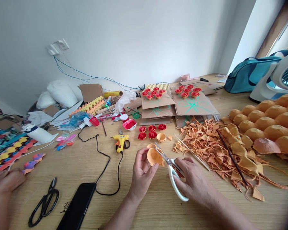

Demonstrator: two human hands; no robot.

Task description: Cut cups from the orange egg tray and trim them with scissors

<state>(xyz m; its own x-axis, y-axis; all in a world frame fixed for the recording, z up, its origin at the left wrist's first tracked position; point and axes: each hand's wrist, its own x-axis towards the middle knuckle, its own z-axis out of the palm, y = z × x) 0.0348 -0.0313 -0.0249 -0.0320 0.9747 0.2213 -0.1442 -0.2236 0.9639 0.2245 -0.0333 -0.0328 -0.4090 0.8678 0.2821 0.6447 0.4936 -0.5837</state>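
My left hand [142,172] is closed on a small orange egg-carton cup [154,156], held just above the wooden table [91,166]. My right hand [194,182] grips white-handled scissors [174,174], whose blades reach into the cup's right edge. Just beyond the cup lie several red painted paper roses [151,131] and one unpainted orange cup [161,137].
A pile of orange carton scraps [213,147] and an orange egg tray [268,124] lie to the right. A yellow glue gun [120,141], black scissors [44,201] and a black phone [78,207] sit to the left. Another person's hand [3,182] rests at far left. Cardboard sheets with roses [172,99] lie behind.
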